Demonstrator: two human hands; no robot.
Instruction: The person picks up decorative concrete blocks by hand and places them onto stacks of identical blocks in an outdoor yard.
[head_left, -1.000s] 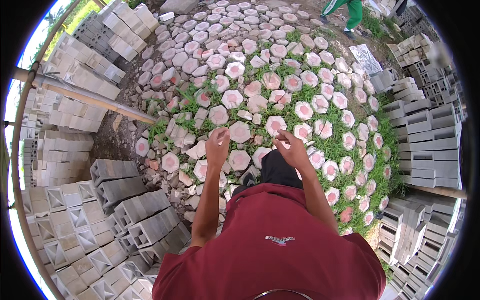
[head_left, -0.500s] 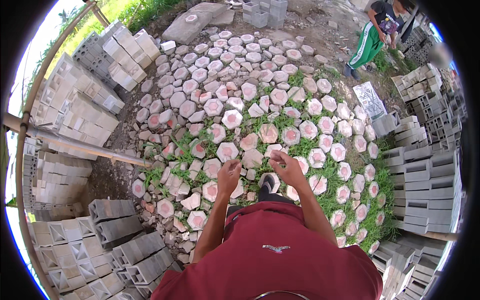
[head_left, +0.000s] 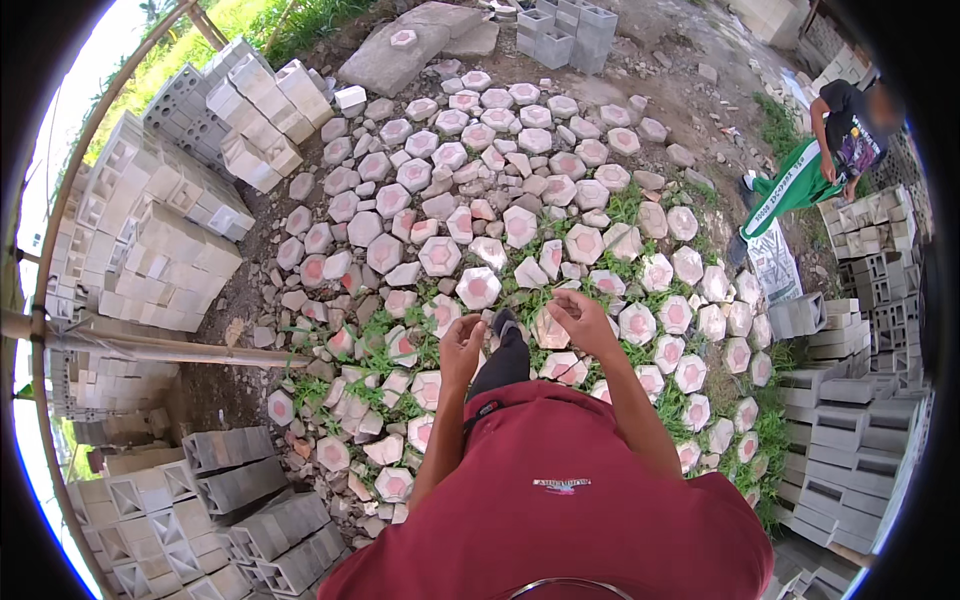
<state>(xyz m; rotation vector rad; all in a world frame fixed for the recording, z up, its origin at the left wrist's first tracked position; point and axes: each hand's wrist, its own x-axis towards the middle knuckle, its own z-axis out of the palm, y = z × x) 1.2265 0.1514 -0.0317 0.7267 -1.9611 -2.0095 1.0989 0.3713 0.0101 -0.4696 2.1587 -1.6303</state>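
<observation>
My left hand [head_left: 463, 345] is held in front of my body above the paving, its fingers loosely bent with nothing in them. To its right, my right hand [head_left: 583, 322] hangs at about the same height, fingers apart and curved, also empty. Between the hands, my foot in a dark shoe [head_left: 507, 324] stands on the path. Below lie hexagonal paving stones [head_left: 478, 288], pale grey with pinkish-red centres, with grass between them. Neither hand touches a stone.
Stacks of pale concrete blocks [head_left: 165, 265] line the left, with grey hollow blocks [head_left: 850, 450] along the right. A bamboo pole [head_left: 200, 352] reaches in from the left. A person in green trousers [head_left: 785, 195] stands at far right. A stone slab [head_left: 395, 60] lies ahead.
My view has moved forward over the paving, and my foot is now farther ahead. Both hands remain raised and empty. The other person now appears farther right and leans more.
</observation>
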